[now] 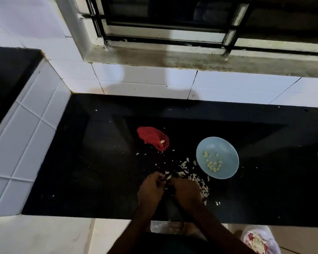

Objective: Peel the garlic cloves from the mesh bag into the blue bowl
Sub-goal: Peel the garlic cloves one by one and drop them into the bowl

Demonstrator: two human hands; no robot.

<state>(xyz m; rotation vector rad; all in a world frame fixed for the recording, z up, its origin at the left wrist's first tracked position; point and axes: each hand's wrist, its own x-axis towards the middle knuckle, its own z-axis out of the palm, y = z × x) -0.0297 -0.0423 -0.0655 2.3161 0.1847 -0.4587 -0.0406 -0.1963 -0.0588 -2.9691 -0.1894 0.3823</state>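
Garlic clove (168,177) peeling, well underway by the look of it. Black tabletop (99,162) under everything. Blue bowl (222,145) at 2 o'clock from the grips, with a small heap of peeled cloves (214,165) inside. Red mesh bag (151,137) at 11 o'clock, looking nearly flat, a pale bit or two left in it. Left grip (151,189) and right grip (186,192) both curled, pinching that one clove between them at 6 o'clock. Probably light, firm, a bit slippery once bare, so best pinched by the ends. Papery skins (200,184) littered at 3 o'clock of the right grip.
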